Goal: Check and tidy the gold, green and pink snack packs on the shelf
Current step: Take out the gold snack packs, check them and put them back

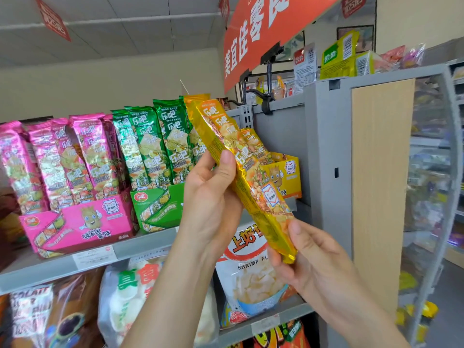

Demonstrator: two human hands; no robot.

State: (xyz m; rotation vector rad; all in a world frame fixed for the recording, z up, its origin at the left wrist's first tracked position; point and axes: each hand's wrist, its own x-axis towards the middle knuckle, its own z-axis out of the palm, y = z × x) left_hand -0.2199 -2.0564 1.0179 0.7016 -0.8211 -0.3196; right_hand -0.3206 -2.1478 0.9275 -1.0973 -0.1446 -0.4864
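A long gold snack pack (pixel 247 172) is held tilted in front of the shelf, its top towards the upper left. My left hand (pixel 211 194) grips its middle, thumb on the front. My right hand (pixel 308 252) pinches its lower end. Behind it stands a yellow display box (pixel 288 174) with a few more gold packs. To the left, green packs (pixel 160 144) stand upright in a green box (pixel 158 209). Further left, pink packs (pixel 62 159) fill a pink box (pixel 75 227).
The boxes stand on a grey shelf (pixel 62 267) with price tags on its edge. Bags of shrimp crackers (pixel 248 272) and other snacks fill the shelf below. A grey and wood end panel (pixel 376 172) rises on the right. A red banner (pixel 263 28) hangs overhead.
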